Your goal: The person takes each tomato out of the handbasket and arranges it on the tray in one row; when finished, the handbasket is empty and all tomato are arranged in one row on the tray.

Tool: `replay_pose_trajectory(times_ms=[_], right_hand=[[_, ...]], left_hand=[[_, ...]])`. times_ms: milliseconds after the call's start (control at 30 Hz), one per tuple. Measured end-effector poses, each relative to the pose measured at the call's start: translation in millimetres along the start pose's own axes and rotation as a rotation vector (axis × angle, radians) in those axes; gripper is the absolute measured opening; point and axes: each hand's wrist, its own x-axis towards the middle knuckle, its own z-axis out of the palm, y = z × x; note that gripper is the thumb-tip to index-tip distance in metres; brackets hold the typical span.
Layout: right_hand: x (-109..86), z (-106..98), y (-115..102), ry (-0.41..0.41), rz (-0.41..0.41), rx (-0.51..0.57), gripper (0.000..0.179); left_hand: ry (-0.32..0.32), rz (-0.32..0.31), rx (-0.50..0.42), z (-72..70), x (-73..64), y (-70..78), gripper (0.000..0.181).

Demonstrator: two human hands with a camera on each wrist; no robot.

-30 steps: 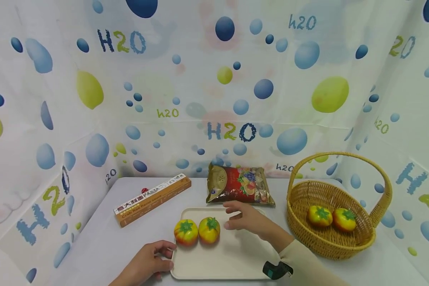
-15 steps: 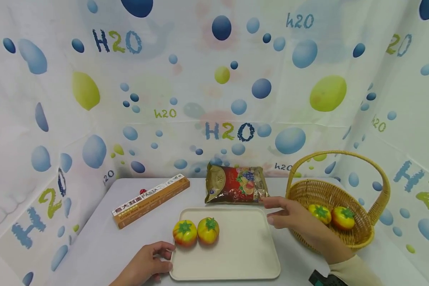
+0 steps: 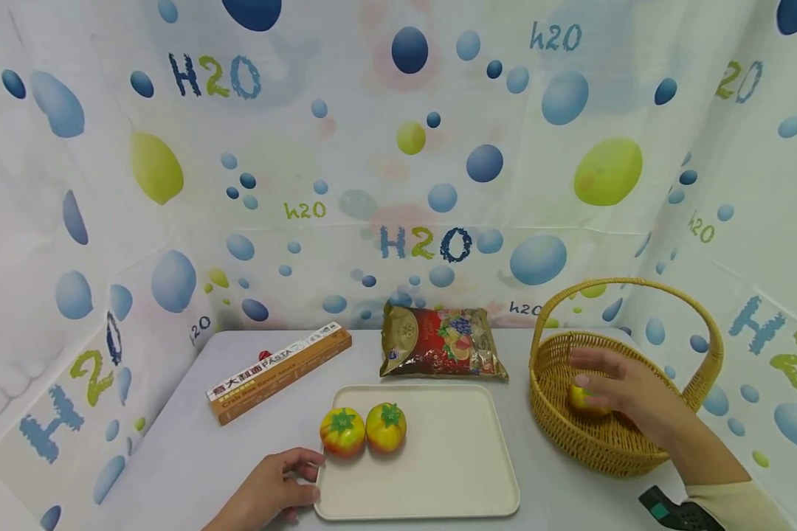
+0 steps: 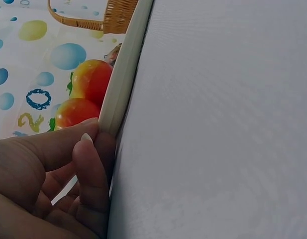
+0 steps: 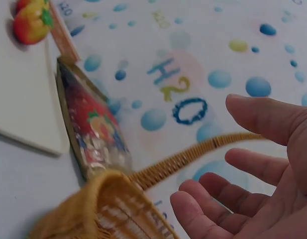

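My left hand [image 3: 272,487] holds the left rim of a cream tray [image 3: 452,479], fingers bent and their tips against the edge. Two yellow-red tomatoes with green tops sit side by side on the tray: the left tomato [image 3: 342,433] and the right tomato [image 3: 386,428]. My right hand [image 3: 627,391] hovers over the wicker basket [image 3: 598,453], fingers spread and holding nothing. Below its fingertips a tomato [image 3: 579,398] shows in the basket; the hand hides the rest of the inside. In the right wrist view the right hand [image 5: 262,184] has its thumb and fingers apart.
A pasta box [image 3: 279,376] lies slanted behind the tray at the left. A red and gold packet [image 3: 441,343] lies at the back of the white table [image 3: 186,457]. The basket's tall handle [image 3: 627,282] arches over it. Printed sheeting [image 3: 345,273] walls the table's back and sides.
My right hand has moved right, from above the tray past the packet's corner to over the basket, and now covers one of the tomatoes there. My left hand stays at the tray's rim.
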Motion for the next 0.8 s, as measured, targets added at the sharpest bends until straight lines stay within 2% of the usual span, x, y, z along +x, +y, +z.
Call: replay_pose_trajectory(times_ms=[233, 400, 500, 633, 800], right_hand=[[5.9, -38.5, 16.2, 0.029, 0.052, 0.001, 0.061], [18.5, -57.2, 30.8, 0.007, 0.092, -0.015, 0.068], [23.2, -66.2, 41.5, -0.003, 0.123, -0.001, 0.070], [25.0, -74.9, 55.2, 0.027, 0.181, 0.024, 0.071], [20.1, -79.8, 61.5, 0.091, 0.207, 0.045, 0.058]], left_hand=[[-0.011, -0.005, -0.001, -0.5, 0.9, -0.6, 0.047], [-0.008, -0.004, 0.002, -0.3, 1.6, -2.2, 0.047], [-0.006, -0.006, -0.001, 0.0, 1.6, -2.8, 0.047], [-0.005, -0.010, -0.007, 0.5, 2.0, -3.3, 0.047], [-0.011, 0.012, -0.005, -1.0, 1.8, -4.7, 0.046]])
